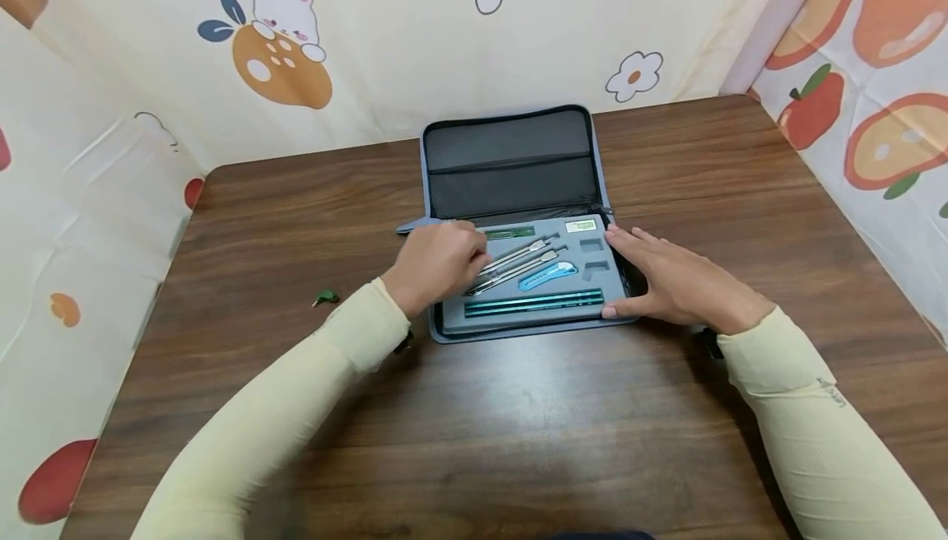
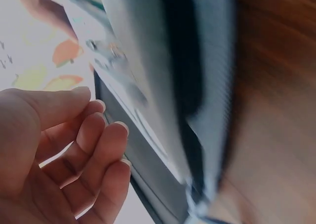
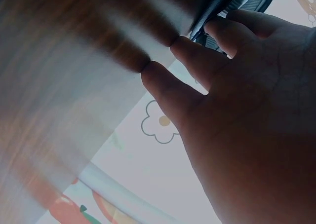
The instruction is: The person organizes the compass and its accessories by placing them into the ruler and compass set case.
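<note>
A zip case (image 1: 511,145) lies unfolded on the table, holding a grey foam tray (image 1: 533,276). In the tray are dark green pencils (image 1: 533,303), a light blue craft knife (image 1: 548,276), metal compasses (image 1: 518,267), a slim green case (image 1: 511,232) and a whitish eraser (image 1: 581,226). My left hand (image 1: 437,264) hovers over the tray's left side, hiding part of it. In the left wrist view its fingers (image 2: 106,150) bend loosely with nothing between them and the thumb. My right hand (image 1: 674,281) rests at the tray's right edge, fingers (image 3: 168,88) spread and fairly straight.
A small green object (image 1: 325,298) lies on the wooden table (image 1: 489,425) left of the case. Two shaped recesses show in the tray's right side. Patterned cloth (image 1: 385,46) hangs along the table's back, left and right sides.
</note>
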Demonstrator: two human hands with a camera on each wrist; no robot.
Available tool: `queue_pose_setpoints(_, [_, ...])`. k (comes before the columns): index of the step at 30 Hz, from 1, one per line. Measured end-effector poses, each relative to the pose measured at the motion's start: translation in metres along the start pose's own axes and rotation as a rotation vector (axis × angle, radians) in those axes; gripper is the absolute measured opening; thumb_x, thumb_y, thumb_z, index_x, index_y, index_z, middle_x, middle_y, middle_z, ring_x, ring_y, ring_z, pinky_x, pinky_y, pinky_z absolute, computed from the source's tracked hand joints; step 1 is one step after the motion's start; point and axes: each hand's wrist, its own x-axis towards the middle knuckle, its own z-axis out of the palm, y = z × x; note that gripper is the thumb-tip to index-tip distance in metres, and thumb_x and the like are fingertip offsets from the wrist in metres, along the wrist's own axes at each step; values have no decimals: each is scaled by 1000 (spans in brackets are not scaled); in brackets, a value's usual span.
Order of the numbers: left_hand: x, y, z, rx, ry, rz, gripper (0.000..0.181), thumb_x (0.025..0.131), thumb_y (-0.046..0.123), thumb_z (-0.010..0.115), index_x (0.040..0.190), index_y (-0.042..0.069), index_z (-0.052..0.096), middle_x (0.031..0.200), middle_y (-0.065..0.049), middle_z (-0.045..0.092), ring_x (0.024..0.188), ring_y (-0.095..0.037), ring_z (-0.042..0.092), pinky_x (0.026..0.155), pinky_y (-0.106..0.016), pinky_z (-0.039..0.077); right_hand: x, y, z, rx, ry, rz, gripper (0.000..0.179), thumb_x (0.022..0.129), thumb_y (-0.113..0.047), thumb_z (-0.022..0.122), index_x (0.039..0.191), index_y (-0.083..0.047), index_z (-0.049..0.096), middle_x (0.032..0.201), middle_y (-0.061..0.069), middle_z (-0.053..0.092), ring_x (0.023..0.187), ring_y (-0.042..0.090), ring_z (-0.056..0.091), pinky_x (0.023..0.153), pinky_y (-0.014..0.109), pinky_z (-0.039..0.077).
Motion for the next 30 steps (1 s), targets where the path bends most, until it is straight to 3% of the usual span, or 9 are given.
queue_pose_setpoints(7, [-28, -31, -14, 63, -47, -123, 16, 96, 22, 68, 83, 15, 73, 73, 2, 62, 63, -16, 57, 51, -39, 50, -2, 0, 0, 8, -9, 15, 116, 76, -81, 62, 162, -16, 19, 165, 12, 20, 151, 36, 16, 113, 64, 20])
queue_pose_setpoints(11, [-53, -56, -22, 95, -69, -223, 14, 96, 26, 68, 90, 15, 75, 78, -2, 65, 66, -22, 61, 53, -48, 51, -1, -1, 0, 2, -6, 8, 115, 76, -82, 61, 162, -16, 19, 165, 12, 20, 151, 36, 17, 113, 64, 20])
queue_pose_setpoints(18, [-100, -93, -37, 144, -79, -350, 20, 96, 26, 68, 80, 13, 69, 74, -5, 63, 59, -25, 59, 47, -45, 47, 1, -1, -2, -5, -4, 1, 116, 76, -81, 61, 162, -16, 20, 165, 14, 20, 150, 38, 17, 114, 62, 20])
queue_pose_setpoints(24, [-131, -108, -51, 124, -173, -458, 15, 95, 19, 68, 102, 13, 80, 93, -8, 69, 74, -31, 67, 54, -51, 52, 2, -1, -1, 1, -7, -2, 116, 76, -82, 61, 162, -16, 20, 165, 12, 20, 151, 37, 17, 114, 63, 20])
queue_pose_setpoints(30, [-147, -110, -57, 75, -292, -533, 28, 93, 9, 60, 114, 14, 78, 109, -12, 70, 77, -29, 67, 51, -44, 50, 1, -1, -1, -4, -4, 3, 116, 76, -83, 60, 162, -17, 20, 165, 12, 20, 150, 38, 18, 113, 65, 21])
